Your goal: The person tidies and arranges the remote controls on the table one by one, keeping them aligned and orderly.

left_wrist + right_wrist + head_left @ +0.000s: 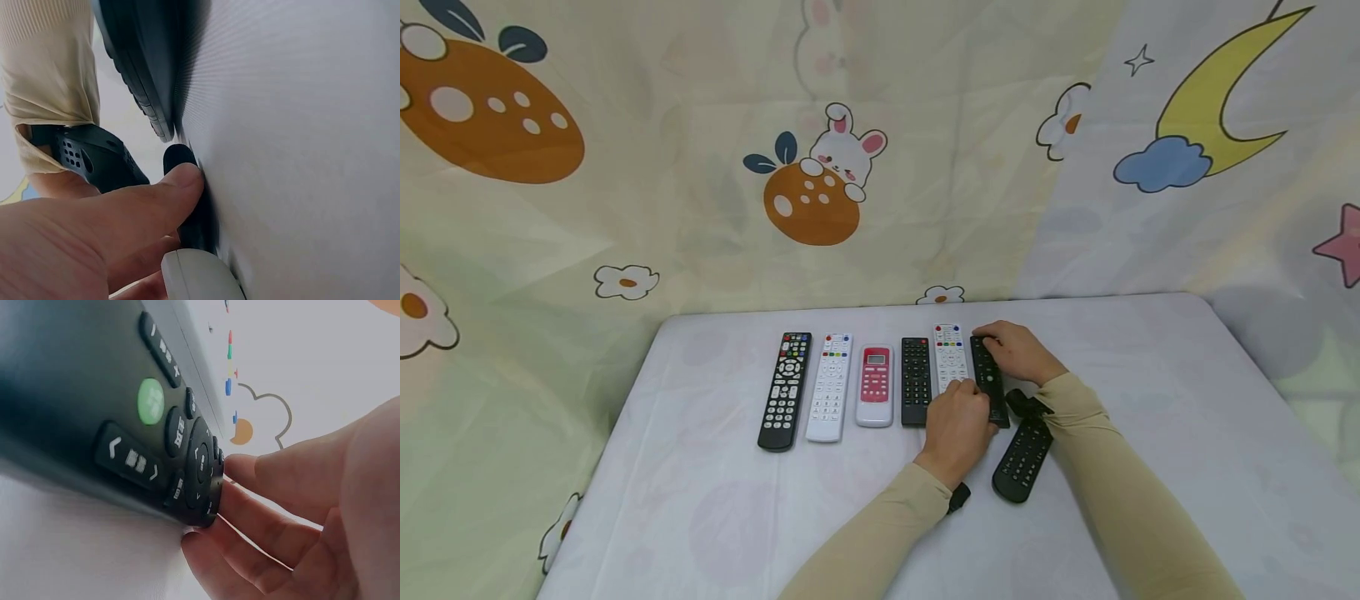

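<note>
A black remote control (988, 379) lies at the right end of a row of remotes. My left hand (958, 429) grips its near end, with the thumb (184, 176) against the side in the left wrist view. At the far end, my right hand (1018, 350) holds the same remote between thumb and fingers. The right wrist view shows its green button (150, 401) and the fingertips (240, 470) at its end. Right beside it is a white remote (951, 354), its lower part hidden by my left hand.
A loose black remote (1022, 461) lies slanted by my right wrist. Leftward along the row are a short black remote (915, 383), a white-and-red remote (875, 385), a white remote (830, 387) and a long black remote (785, 392). A patterned cloth (715, 208) hangs behind the table.
</note>
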Tool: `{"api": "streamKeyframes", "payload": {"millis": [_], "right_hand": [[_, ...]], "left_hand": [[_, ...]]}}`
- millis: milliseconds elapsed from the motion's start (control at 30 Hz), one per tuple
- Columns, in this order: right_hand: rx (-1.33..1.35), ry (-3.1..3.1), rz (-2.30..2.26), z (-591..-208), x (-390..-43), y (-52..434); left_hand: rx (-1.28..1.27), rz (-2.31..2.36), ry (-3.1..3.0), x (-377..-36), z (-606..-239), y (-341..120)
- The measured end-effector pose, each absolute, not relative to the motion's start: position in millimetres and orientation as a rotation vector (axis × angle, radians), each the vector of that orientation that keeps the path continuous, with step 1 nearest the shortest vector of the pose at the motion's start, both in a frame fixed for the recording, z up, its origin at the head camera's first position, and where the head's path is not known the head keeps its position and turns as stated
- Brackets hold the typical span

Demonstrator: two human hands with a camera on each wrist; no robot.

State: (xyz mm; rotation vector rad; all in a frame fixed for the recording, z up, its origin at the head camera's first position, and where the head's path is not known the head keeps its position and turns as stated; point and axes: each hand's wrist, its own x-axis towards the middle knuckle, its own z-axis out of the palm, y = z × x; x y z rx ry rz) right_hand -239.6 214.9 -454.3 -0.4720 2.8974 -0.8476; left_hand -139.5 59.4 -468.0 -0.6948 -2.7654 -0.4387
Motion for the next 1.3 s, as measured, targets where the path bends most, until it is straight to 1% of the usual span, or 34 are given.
{"api": "streamKeyframes", "payload": {"millis": [467,767,1300], "right_hand": [[-0.412,2.942,-0.881,-452,-228,228],[-0.388,2.961,-0.899,-447,-208,236],[-0.405,2.982,-0.885,-440,-176,251]], "left_hand": [[-0.692,-0.492,-2.803,-138,-468,56],[-0.780,-0.591,-2.746,-135,-464,52],[-0.900,-0.553,-2.688,-127,-459,42]]}}
